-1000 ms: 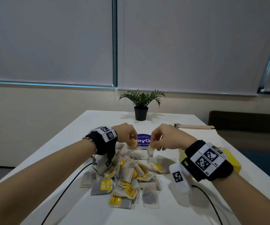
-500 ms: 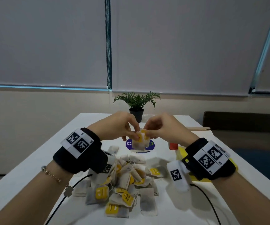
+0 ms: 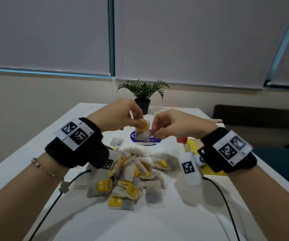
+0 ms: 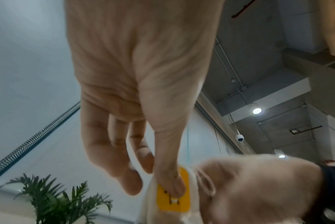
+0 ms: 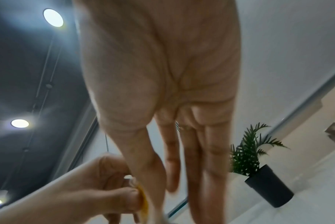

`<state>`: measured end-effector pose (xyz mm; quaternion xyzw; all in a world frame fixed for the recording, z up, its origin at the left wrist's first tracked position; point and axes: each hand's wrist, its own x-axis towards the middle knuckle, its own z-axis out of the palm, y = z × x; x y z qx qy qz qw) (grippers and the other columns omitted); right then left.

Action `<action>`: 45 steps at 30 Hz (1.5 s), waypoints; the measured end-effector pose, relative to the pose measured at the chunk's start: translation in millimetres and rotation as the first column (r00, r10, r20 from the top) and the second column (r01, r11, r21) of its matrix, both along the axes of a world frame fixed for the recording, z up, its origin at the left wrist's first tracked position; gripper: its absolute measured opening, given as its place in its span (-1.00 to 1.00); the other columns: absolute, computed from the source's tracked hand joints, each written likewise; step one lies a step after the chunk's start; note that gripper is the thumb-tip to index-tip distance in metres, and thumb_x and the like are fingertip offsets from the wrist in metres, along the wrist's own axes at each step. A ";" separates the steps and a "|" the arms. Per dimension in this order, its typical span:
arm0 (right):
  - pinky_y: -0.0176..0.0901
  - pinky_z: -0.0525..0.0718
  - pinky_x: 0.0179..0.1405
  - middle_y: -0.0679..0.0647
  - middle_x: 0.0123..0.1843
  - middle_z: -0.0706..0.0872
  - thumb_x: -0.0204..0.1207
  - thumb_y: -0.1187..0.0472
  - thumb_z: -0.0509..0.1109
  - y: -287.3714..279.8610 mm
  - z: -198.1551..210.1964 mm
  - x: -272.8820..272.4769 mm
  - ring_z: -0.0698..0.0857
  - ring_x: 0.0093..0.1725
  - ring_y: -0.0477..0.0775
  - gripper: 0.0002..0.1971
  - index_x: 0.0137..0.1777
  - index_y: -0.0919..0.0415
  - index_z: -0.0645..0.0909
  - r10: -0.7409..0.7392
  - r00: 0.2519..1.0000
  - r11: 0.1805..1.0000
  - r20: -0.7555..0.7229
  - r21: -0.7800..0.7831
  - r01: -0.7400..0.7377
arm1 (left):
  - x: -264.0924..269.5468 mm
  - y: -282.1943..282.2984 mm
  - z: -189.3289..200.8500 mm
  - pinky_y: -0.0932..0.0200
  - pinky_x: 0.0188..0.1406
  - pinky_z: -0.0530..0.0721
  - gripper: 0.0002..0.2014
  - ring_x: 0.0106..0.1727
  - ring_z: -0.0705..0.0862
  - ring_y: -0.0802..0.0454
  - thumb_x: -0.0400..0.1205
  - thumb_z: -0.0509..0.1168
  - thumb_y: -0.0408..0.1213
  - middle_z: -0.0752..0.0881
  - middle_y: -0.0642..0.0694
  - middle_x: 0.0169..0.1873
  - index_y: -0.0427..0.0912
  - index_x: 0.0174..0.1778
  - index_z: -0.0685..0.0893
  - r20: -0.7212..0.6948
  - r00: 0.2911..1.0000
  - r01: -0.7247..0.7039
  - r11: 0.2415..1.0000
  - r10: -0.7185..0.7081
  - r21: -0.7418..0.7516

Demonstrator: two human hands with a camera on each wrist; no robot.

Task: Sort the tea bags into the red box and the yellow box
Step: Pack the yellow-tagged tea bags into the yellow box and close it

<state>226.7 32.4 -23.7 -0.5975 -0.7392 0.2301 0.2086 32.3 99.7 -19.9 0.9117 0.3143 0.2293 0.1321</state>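
I hold one tea bag [image 3: 142, 134] with a yellow tag [image 3: 144, 126] in the air above the pile of tea bags [image 3: 131, 174]. My left hand [image 3: 138, 122] pinches it at the tag; in the left wrist view the thumb presses on the yellow tag [image 4: 173, 197]. At the bag's right edge my right hand [image 3: 154, 129] pinches it too. In the right wrist view the right hand's thumb reaches down to the tag's edge [image 5: 143, 200]. The yellow box [image 3: 191, 148] and a corner of the red box [image 3: 182, 140] show behind my right wrist, mostly hidden.
The white table [image 3: 175, 220] carries a potted plant [image 3: 142, 98] at its far end and a round blue sticker [image 3: 148, 140] under the held bag. Black cables [image 3: 225, 202] run from both wrists across the near table. A dark bench [image 3: 262, 115] stands at the right.
Both hands rose from the pile and came together. They now hold a single tea bag between them, higher above the table than before.
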 end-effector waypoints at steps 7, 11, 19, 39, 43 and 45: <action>-0.09 0.70 0.11 -0.06 0.17 0.72 0.36 0.11 0.63 3.4 -30.6 -10.2 0.71 0.15 0.02 -0.58 0.18 -0.01 0.58 0.146 0.845 0.921 0.514 -0.383 0.075 | -10.7 -1.4 11.1 0.19 -0.53 0.69 -0.85 -0.39 0.74 0.02 0.51 0.50 -0.18 0.73 0.04 -0.41 -0.07 -0.22 0.64 0.024 1.000 0.013 1.000 -0.012 -0.025; 0.07 0.75 0.16 -0.05 0.08 0.70 0.24 0.09 0.70 5.4 -42.2 -14.6 0.72 0.12 0.10 -0.46 0.21 -0.02 0.59 0.148 0.766 0.920 0.626 -0.370 0.125 | -11.4 -5.9 14.6 0.11 -0.47 0.76 -0.84 -0.41 0.76 0.06 0.53 0.48 -0.26 0.78 -0.02 -0.40 -0.11 -0.05 0.65 0.082 0.995 0.072 0.993 -0.065 -0.090; -0.27 0.67 -0.22 -0.10 -0.24 0.75 0.38 0.18 0.62 6.7 -25.5 0.5 0.74 -0.29 -0.09 -0.85 -0.19 0.00 0.69 0.036 0.892 0.960 0.451 -0.262 0.094 | -10.8 -11.3 16.3 0.07 -0.33 0.82 -0.92 -0.29 0.79 0.07 0.65 0.34 -0.28 0.78 -0.03 -0.23 -0.09 0.03 0.69 0.001 0.997 0.076 0.994 -0.076 -0.084; -0.12 0.79 -0.14 0.14 -0.29 0.83 0.36 0.35 0.62 -8.4 8.9 -4.0 0.78 -0.33 -0.04 -0.80 -0.02 0.26 0.76 -0.011 0.969 0.933 -0.247 0.345 0.098 | 4.1 -21.1 8.7 0.18 -0.47 0.76 -0.90 -0.30 0.79 0.07 0.48 0.53 -0.32 0.67 -0.07 -0.07 -0.20 -0.17 0.75 0.115 0.992 0.065 0.994 -0.054 -0.089; -0.03 0.81 -0.06 0.12 -0.29 0.84 0.33 0.35 0.66 -7.5 8.2 -3.7 0.79 -0.31 -0.03 -0.78 -0.07 0.24 0.73 0.015 0.961 0.946 -0.277 0.314 0.076 | 6.3 -18.6 6.6 0.34 -0.53 0.66 -0.87 -0.20 0.74 0.13 0.44 0.57 -0.25 0.70 0.03 0.01 -0.19 -0.19 0.81 0.086 0.992 0.094 0.995 -0.097 0.043; 0.02 0.82 -0.03 0.16 -0.27 0.83 0.34 0.38 0.64 -6.6 7.9 -3.0 0.80 -0.29 0.00 -0.78 -0.08 0.26 0.69 0.017 0.954 0.952 -0.299 0.296 0.075 | 6.2 -18.9 7.1 0.36 -0.53 0.65 -0.89 -0.22 0.74 0.17 0.46 0.56 -0.24 0.77 0.03 -0.16 -0.17 -0.19 0.81 0.100 0.992 0.075 0.995 -0.080 0.060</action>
